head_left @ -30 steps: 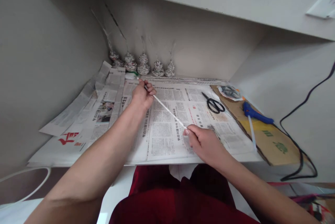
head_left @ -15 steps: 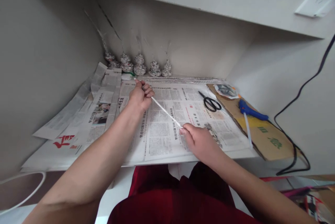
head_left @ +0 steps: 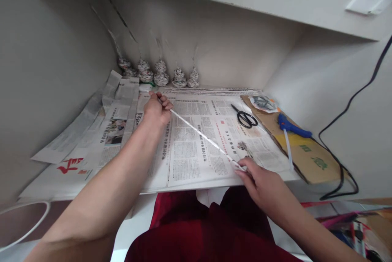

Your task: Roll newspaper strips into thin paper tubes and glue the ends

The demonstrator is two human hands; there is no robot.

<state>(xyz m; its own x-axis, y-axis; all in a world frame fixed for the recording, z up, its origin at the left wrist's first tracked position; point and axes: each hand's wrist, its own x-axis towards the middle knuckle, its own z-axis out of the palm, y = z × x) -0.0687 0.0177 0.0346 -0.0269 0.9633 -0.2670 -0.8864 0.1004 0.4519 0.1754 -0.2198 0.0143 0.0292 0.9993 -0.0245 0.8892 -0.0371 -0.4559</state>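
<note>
A thin white rolled-paper stick (head_left: 200, 134) runs slantwise between my hands above the newspaper (head_left: 186, 164). My left hand (head_left: 157, 108) is closed round its upper left end. At the lower right end, the thumb and fingers of my right hand (head_left: 257, 176) pinch the stick near the table's front edge. Black-handled scissors (head_left: 246, 119) lie on the newspaper beyond my right hand. Behind my left hand, several gourd-shaped coils of rolled paper (head_left: 161, 73) stand in a row against the back wall.
Long paper sticks (head_left: 214, 90) lie along the back. Newspaper strips (head_left: 82, 119) are piled at the left. A blue glue gun (head_left: 292, 126) rests on cardboard (head_left: 321, 174) at the right, its black cord (head_left: 357, 98) trailing beside it. A shelf edge (head_left: 226, 2) overhangs the table.
My right hand has slid down and to the right, so a longer length of the paper stick shows between the hands. My left hand keeps its grip, slightly further left in view.
</note>
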